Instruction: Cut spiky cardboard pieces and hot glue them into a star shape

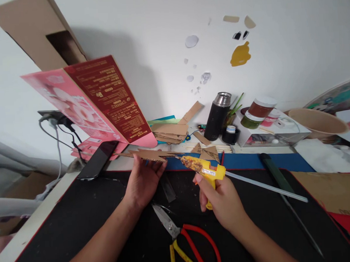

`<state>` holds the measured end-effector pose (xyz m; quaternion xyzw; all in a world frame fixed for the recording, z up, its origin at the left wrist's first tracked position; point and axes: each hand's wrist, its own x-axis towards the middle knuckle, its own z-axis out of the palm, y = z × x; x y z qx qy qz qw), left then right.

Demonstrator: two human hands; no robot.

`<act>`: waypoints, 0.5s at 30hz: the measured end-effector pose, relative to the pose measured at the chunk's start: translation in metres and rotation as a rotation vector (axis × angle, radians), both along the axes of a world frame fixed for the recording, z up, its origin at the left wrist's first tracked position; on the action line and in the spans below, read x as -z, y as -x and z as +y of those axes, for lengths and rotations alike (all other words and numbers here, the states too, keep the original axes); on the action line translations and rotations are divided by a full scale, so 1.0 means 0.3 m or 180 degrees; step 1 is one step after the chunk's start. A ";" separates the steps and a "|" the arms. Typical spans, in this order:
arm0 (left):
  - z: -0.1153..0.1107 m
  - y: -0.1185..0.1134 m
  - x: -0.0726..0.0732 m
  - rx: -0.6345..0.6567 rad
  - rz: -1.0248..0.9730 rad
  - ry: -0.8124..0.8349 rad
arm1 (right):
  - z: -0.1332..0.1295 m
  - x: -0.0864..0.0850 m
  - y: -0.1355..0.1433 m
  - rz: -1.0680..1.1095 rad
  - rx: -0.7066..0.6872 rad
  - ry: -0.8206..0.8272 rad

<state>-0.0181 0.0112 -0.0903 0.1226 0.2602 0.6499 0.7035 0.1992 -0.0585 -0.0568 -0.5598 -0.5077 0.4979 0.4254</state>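
My left hand (144, 183) holds up a flat cut piece of cardboard (148, 155) from below, palm up, with the thumb at its near edge. My right hand (221, 199) is wrapped around the handle of a yellow hot glue gun (205, 170), whose barrel is stained brown. The gun's nozzle points left, at the right end of the cardboard; whether it touches cannot be made out. A long translucent glue stick (266, 187) sticks out of the gun's back. Below and between my hands, scissors (176, 234) with red and yellow handles lie on the black mat (89, 225).
A phone (98, 160) lies at the left beside a pink and red folder (103, 99). Behind are stacked cardboard scraps (169, 132), a black thermos (218, 116) and paint jars (257, 111). A long dark green knife-like tool (280, 176) lies at the right.
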 end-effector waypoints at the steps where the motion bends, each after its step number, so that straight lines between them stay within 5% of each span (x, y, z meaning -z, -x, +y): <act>1: 0.000 0.001 0.000 0.0005 -0.0008 0.0005 | 0.000 -0.001 0.000 0.0011 0.0013 -0.0003; 15: -0.001 -0.005 -0.006 -0.0073 0.0112 -0.0018 | 0.006 -0.017 0.004 0.0071 0.0070 0.0092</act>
